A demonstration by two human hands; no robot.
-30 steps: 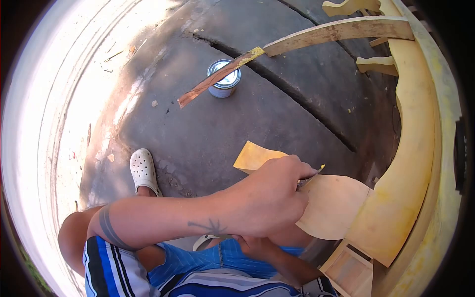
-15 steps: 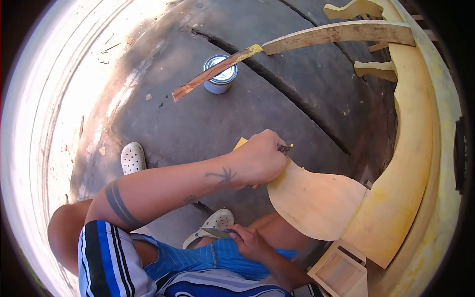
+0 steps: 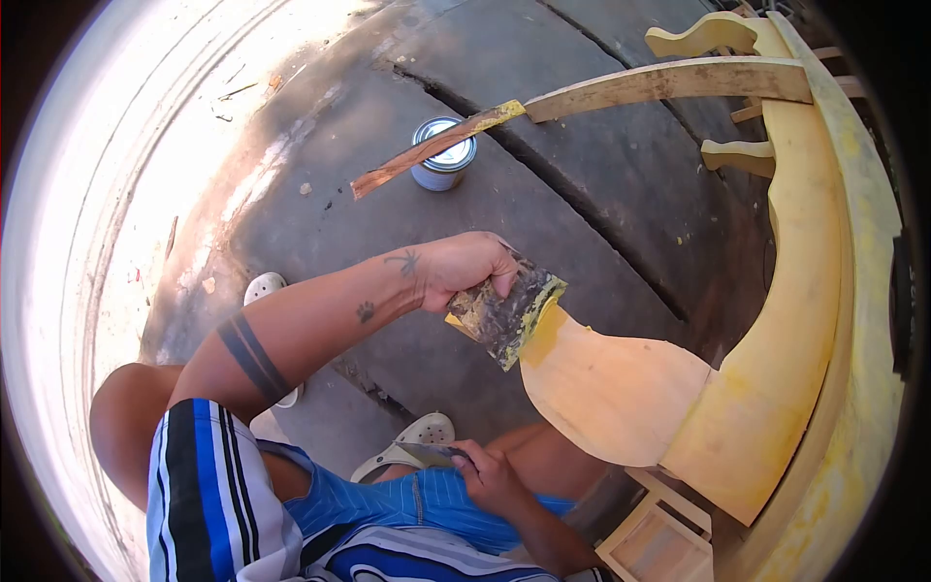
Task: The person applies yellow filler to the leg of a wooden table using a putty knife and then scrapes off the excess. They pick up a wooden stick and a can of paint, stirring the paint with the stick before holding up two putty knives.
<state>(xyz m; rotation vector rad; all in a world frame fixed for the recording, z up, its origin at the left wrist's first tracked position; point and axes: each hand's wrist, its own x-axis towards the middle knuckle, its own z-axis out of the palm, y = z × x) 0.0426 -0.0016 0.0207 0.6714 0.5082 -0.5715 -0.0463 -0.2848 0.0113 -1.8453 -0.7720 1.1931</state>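
Observation:
My left hand (image 3: 475,272) is closed on a flat, dark-stained scraper (image 3: 522,308) with yellow paste smeared along its edge. The scraper overlaps the narrow end of a rounded, pale wooden panel (image 3: 616,388), which carries a yellow smear beside it. Low in the view, over my lap, my right hand (image 3: 493,478) is wrapped round a putty knife (image 3: 427,453) whose thin grey blade points left. The panel's wide end meets a long curved yellow-tinted wooden piece (image 3: 800,320) on the right.
A metal can (image 3: 444,175) stands on the grey concrete floor (image 3: 330,242), with a wooden strip (image 3: 412,155) lying across its lid. Farther right, a curved board (image 3: 669,85) reaches the wooden frame. A small framed wooden piece (image 3: 659,548) sits at the lower right.
My left hand has drawn back left and turned, so the scraper's broad stained face now shows. The view has shifted slightly. My right hand keeps its place with the putty knife.

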